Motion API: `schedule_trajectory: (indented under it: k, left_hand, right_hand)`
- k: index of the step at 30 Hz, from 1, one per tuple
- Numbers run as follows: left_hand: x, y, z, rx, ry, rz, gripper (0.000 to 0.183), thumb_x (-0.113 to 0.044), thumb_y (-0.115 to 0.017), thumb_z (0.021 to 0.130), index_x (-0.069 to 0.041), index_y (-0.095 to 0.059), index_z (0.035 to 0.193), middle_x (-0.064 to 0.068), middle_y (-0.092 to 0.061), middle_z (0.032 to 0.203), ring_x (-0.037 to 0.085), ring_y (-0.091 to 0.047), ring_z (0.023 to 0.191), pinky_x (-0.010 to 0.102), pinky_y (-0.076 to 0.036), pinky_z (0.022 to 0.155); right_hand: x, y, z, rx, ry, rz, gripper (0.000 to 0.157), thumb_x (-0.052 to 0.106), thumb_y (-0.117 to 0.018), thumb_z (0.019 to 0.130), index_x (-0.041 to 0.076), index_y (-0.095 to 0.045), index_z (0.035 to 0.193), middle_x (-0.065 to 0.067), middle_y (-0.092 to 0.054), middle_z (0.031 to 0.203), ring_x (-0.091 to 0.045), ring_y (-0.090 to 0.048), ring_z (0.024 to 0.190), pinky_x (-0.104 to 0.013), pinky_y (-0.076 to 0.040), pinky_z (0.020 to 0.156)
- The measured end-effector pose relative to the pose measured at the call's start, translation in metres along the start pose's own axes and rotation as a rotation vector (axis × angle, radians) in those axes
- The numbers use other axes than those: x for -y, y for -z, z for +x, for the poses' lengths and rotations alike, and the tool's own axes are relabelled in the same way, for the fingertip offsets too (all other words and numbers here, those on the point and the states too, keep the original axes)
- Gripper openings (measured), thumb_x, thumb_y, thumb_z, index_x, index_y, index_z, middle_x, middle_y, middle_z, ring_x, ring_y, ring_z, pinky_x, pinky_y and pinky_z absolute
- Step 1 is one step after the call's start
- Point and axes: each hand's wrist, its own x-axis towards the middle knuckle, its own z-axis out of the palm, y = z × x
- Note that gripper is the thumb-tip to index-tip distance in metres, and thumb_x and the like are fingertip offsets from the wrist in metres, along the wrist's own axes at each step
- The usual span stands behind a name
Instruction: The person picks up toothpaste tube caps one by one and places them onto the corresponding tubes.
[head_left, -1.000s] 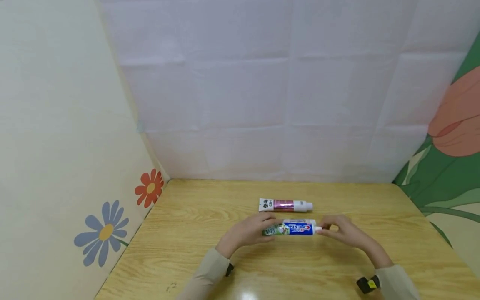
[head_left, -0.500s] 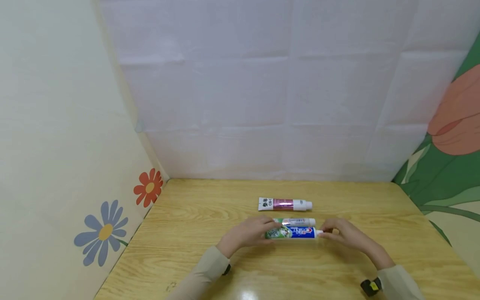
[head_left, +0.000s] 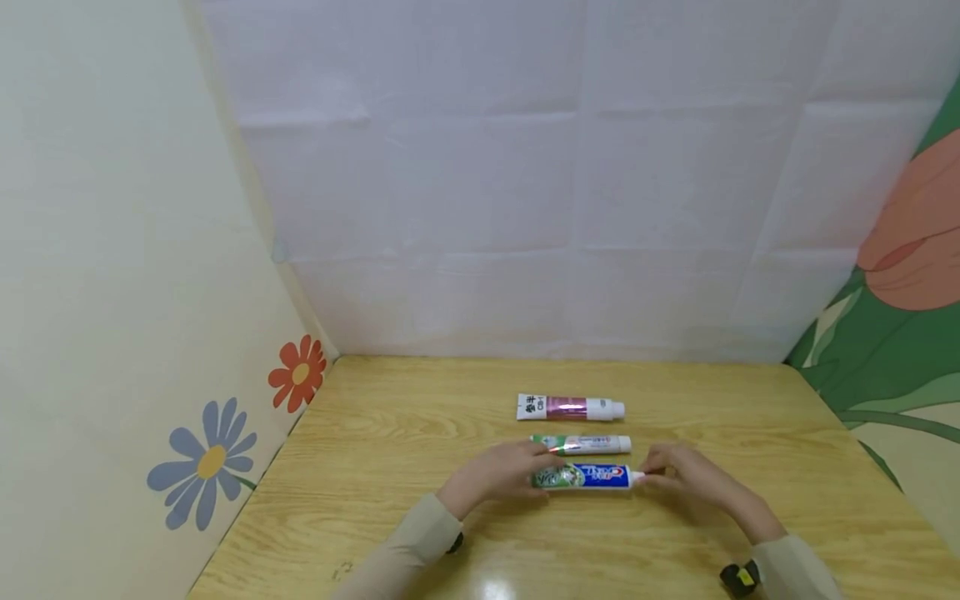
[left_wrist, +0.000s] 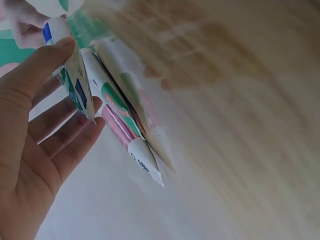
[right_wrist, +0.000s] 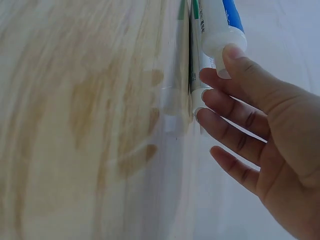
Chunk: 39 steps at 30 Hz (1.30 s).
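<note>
A blue and green toothpaste tube (head_left: 596,477) lies crosswise between my two hands, its white cap pointing right. My left hand (head_left: 498,475) grips the flat tail end, thumb on one face and fingers on the other in the left wrist view. At the other end, my right hand (head_left: 697,477) pinches the small cap (right_wrist: 223,67) between thumb and forefinger, the other fingers spread loosely. Just behind is a green and white toothpaste tube (head_left: 592,444), its tail partly covered by my left hand. Farther back lies a pink and white toothpaste tube (head_left: 567,407), roughly parallel to both.
The wooden table (head_left: 420,400) has a glossy surface that mirrors the tubes and fingers. A white cloth backdrop (head_left: 480,183) rises along its far edge. Flower-printed panels stand at the left (head_left: 112,275) and right (head_left: 900,358).
Both hands have drawn the blue and green toothpaste tube nearer to me. The green and white tube, mostly covered by it before, now shows behind with a gap between. The pink tube stays put.
</note>
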Motion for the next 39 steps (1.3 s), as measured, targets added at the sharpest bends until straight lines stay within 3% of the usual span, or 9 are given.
schedule_trajectory:
  k: [4, 11, 28, 39]
  left_hand:
    - [-0.0031, 0.0013, 0.0008, 0.047, 0.018, -0.001, 0.060, -0.045, -0.064, 0.082, -0.024, -0.045, 0.136, 0.000, -0.053, 0.131, 0.014, -0.053, 0.116, 0.026, -0.044, 0.097]
    - [-0.0064, 0.0003, 0.0017, 0.061, -0.002, 0.034, 0.058, -0.044, -0.065, 0.083, -0.024, -0.047, 0.134, 0.003, -0.050, 0.136, 0.017, -0.051, 0.120, 0.028, -0.043, 0.098]
    - [-0.0080, -0.0039, 0.0070, 0.108, -0.003, 0.032, 0.057, -0.042, -0.066, 0.082, -0.023, -0.048, 0.133, -0.003, -0.056, 0.121, 0.008, -0.056, 0.105, 0.019, -0.047, 0.087]
    - [-0.0061, -0.0075, 0.0067, 0.114, 0.017, 0.018, 0.058, -0.043, -0.063, 0.084, -0.024, -0.045, 0.136, -0.001, -0.053, 0.129, 0.011, -0.054, 0.111, 0.022, -0.047, 0.091]
  right_hand:
    - [0.0020, -0.0008, 0.0007, 0.044, -0.038, 0.007, 0.021, 0.034, -0.061, 0.087, 0.017, -0.074, 0.092, 0.015, -0.054, 0.078, 0.003, -0.046, 0.069, -0.019, -0.042, 0.059]
    - [0.0045, -0.0018, 0.0010, 0.131, -0.121, 0.036, 0.026, 0.041, -0.058, 0.088, 0.021, -0.073, 0.092, 0.015, -0.054, 0.078, 0.001, -0.048, 0.068, -0.019, -0.042, 0.060]
    - [0.0001, -0.0043, -0.0026, 0.091, -0.042, 0.001, 0.022, 0.035, -0.062, 0.087, 0.016, -0.074, 0.091, 0.016, -0.052, 0.075, 0.003, -0.045, 0.065, -0.018, -0.042, 0.057]
    - [-0.0022, -0.0052, -0.0014, 0.106, -0.106, 0.016, 0.023, 0.041, -0.062, 0.086, 0.021, -0.071, 0.090, 0.017, -0.057, 0.082, 0.003, -0.051, 0.072, -0.020, -0.045, 0.063]
